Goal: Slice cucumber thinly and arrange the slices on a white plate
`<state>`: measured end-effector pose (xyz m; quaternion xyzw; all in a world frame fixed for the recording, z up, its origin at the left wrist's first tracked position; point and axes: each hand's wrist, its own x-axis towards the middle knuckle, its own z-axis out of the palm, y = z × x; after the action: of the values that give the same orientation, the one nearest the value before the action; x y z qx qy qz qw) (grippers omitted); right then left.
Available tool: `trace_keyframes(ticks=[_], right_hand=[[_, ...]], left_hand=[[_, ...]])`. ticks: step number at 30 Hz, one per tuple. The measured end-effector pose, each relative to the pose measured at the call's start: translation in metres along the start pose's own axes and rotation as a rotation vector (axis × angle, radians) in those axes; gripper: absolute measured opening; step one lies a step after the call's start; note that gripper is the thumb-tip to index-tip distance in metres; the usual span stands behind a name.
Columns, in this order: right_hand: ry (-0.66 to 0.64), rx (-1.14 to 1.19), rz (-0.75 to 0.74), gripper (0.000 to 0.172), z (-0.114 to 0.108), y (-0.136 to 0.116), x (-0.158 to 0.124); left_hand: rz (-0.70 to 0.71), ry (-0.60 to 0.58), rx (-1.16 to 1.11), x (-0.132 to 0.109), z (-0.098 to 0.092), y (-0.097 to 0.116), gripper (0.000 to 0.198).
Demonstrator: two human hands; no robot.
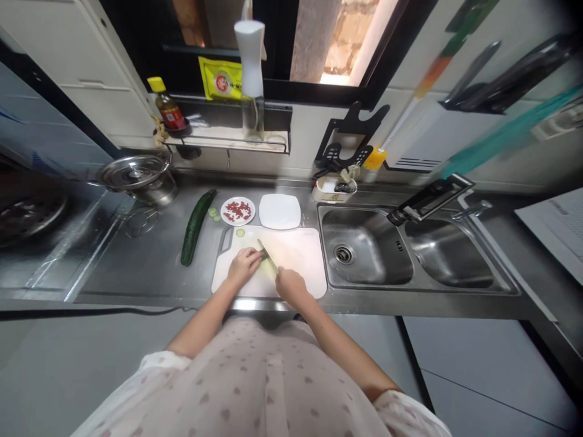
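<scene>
My right hand [291,286] is closed around the handle of a kitchen knife, whose blade [266,254] points away from me over the white cutting board [305,249]. To its left, the bent fingers of my left hand [246,265] hold a small piece of cucumber [263,253] against the blade's side; most of it is hidden by fingers and knife. A pale green patch shows under the blade. One cucumber slice [240,232] lies at the board's upper left. A whole cucumber [197,227] rests on the counter left of the board.
Behind the board stand a plate of diced red bits [237,210] and a white square plate [279,211]. Cucumber ends [214,214] lie beside them. On the right is a double sink [364,243]; a lidded steel pot [141,177] stands at left. A shelf [228,142] holds bottles.
</scene>
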<state>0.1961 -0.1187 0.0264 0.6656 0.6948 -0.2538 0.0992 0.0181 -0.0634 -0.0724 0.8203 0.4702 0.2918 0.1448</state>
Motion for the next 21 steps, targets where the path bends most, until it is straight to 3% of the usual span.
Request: trace_keyframes(ticks=[7, 21], right_hand=[[-0.026, -0.023, 0.001, 0.030, 0.000, -0.002, -0.004], [0.010, -0.009, -0.020, 0.028, 0.000, -0.009, 0.013]], left_hand=[[0.008, -0.002, 0.016, -0.001, 0.001, -0.001, 0.026], [0.020, -0.016, 0.003, 0.000, 0.002, -0.003, 0.027]])
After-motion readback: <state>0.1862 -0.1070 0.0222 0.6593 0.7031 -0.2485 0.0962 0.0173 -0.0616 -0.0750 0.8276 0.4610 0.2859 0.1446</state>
